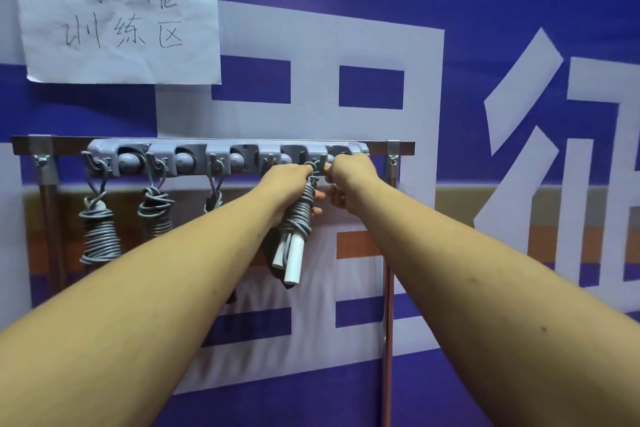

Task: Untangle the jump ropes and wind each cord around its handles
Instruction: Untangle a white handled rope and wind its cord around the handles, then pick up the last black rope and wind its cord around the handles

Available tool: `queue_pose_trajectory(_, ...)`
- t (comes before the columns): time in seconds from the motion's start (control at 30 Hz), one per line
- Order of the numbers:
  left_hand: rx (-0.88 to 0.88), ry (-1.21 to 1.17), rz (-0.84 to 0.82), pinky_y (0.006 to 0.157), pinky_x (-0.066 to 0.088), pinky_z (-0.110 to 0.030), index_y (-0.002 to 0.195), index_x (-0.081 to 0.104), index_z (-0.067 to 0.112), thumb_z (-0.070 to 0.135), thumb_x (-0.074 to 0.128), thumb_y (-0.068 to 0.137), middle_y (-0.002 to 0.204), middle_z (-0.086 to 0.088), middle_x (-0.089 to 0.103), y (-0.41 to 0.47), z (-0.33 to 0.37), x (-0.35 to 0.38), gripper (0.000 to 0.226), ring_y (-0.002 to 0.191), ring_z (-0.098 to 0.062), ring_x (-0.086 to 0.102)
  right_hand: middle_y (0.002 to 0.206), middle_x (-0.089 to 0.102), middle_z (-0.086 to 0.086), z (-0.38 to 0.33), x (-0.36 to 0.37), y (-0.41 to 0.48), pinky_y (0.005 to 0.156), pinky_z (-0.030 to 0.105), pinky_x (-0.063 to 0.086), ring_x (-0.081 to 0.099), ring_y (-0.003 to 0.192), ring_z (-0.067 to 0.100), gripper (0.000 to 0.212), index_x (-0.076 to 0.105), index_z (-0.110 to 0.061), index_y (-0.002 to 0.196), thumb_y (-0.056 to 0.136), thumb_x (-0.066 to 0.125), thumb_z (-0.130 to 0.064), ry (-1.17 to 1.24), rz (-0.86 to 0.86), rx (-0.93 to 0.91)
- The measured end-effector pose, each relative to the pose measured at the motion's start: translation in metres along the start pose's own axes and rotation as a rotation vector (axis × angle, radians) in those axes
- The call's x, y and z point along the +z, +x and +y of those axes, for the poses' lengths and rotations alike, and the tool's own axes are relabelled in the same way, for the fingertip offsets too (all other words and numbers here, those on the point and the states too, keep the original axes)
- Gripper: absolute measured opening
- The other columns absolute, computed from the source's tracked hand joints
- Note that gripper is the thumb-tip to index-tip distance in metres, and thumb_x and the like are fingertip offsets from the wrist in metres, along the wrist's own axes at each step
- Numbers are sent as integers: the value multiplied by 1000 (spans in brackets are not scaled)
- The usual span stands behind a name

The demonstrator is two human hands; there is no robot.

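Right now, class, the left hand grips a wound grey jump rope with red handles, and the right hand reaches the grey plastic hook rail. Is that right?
Not quite: the head view shows white handles, not red. The left hand does grip the wound grey jump rope, and the right hand reaches the grey plastic hook rail.

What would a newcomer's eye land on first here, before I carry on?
Two bare arms reach to the right end of a long grey plastic hook rack on the wall. The left hand grips a jump rope with grey cord wound round white handles, while the right hand curls its fingers at a hook above it. More wound grey jump ropes hang further left, and a handwritten white paper sign is taped top left.
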State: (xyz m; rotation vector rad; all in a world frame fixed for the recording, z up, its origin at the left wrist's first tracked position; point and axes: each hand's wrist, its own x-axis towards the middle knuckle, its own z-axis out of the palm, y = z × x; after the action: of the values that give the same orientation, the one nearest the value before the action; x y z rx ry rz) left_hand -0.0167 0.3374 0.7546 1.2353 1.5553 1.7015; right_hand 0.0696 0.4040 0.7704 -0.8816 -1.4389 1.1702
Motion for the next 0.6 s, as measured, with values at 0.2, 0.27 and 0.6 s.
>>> queue_pose_trajectory(0.2, 158, 186, 38, 83, 55, -43, 66, 59, 24, 49, 51, 89, 75, -6, 57, 19, -30, -11, 35, 80, -30, 67, 70, 55, 13, 7, -1, 6, 46, 25, 38, 49, 51, 22, 12, 62, -2, 97, 95, 52, -9, -203, -29, -92)
queue_pose_trajectory(0.27, 166, 169, 42, 79, 47, -42, 70, 62, 21, 46, 46, 87, 79, -9, 62, 24, -38, -13, 34, 82, -27, 57, 76, 57, 18, 10, -5, 5, 46, 24, 38, 47, 50, 22, 14, 64, 0, 96, 93, 50, -2, -274, -54, -152)
queue_pose_trajectory(0.6, 92, -16, -62, 98, 49, -38, 88, 58, 12, 0, 40, 101, 102, -19, 65, -35, -46, -25, 25, 98, -27, 61, 64, 55, 18, 56, -44, -45, 56, 33, 51, 49, 55, 25, 9, 60, -6, 66, 64, 51, -9, -319, -69, -85)
